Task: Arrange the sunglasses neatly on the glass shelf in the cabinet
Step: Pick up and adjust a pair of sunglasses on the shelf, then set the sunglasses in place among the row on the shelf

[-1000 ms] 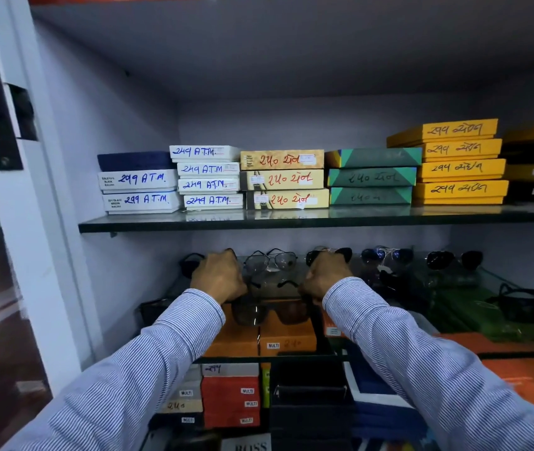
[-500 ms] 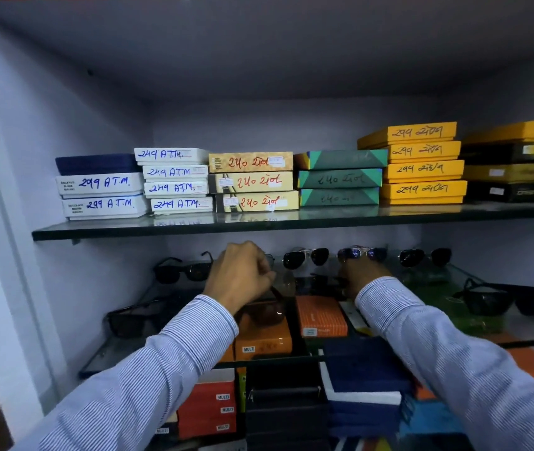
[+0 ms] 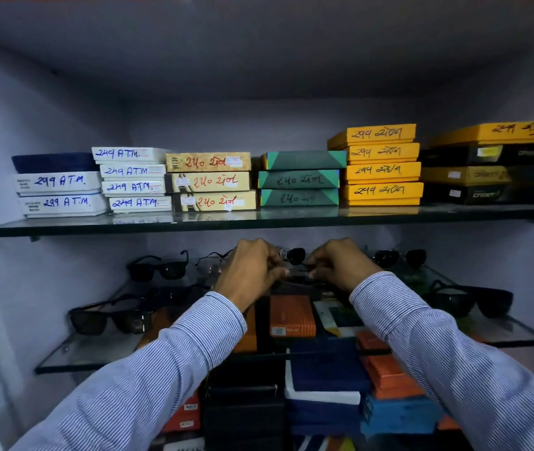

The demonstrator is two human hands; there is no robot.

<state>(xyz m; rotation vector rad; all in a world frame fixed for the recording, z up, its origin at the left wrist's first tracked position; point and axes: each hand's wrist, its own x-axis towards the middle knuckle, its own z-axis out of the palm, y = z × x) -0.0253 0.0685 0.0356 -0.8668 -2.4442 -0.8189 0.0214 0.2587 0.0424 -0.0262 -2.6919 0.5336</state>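
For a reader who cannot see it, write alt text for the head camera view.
Two hands, left hand and right hand, meet over a dark pair of sunglasses on the lower glass shelf, among other pairs. Stacked labelled boxes fill the shelf above.

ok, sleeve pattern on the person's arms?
Fine blue-and-white stripes on both sleeves, clearest in the head view.

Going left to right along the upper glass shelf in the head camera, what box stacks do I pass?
blue-topped white stack → white stack → cream stack → green stack → yellow stack → black-and-yellow stack.
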